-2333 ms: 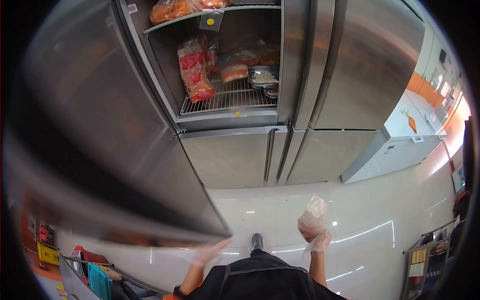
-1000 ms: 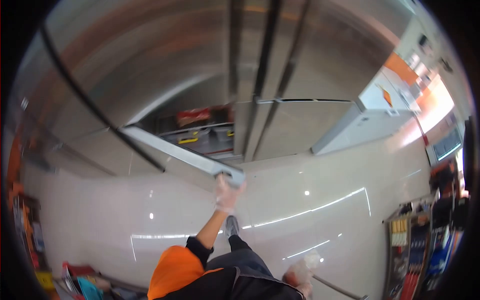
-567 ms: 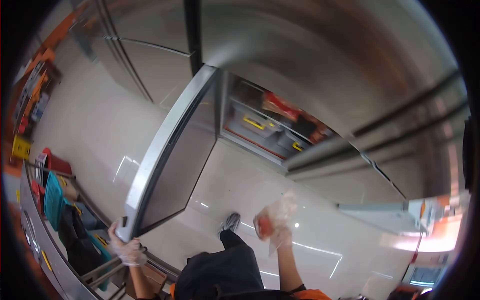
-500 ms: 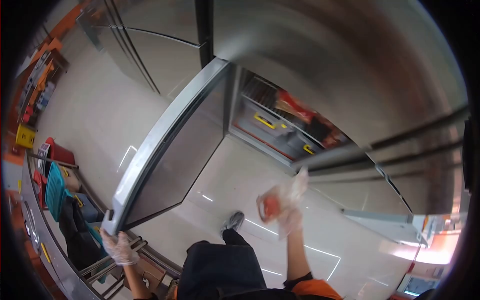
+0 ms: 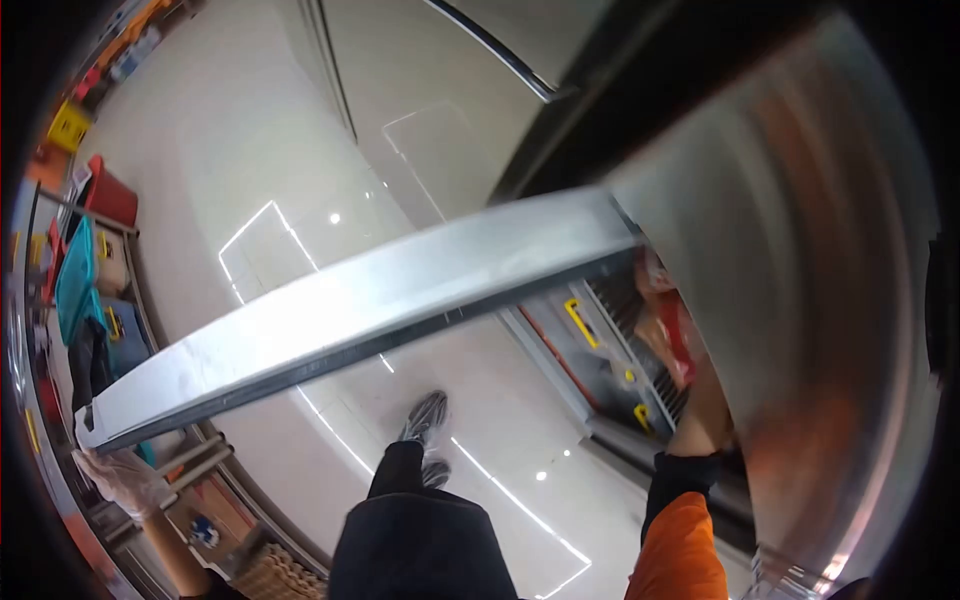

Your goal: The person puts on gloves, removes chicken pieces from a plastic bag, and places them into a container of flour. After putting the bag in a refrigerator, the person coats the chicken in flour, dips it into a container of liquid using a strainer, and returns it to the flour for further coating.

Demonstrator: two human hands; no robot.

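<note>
Gloved left hand, lower left of frame, is clamped on the outer corner of the open stainless fridge door, which spans the middle of the frame; door looks heavy, stiff and slick, best gripped at that free edge. Right hand, right of centre, reaches into the lower fridge compartment by a red food bag; its fingers are hidden, so grip cannot be told.

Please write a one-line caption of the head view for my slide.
Gloved left hand holds the open refrigerator door by its corner while the right arm reaches into the lower compartment.
</note>
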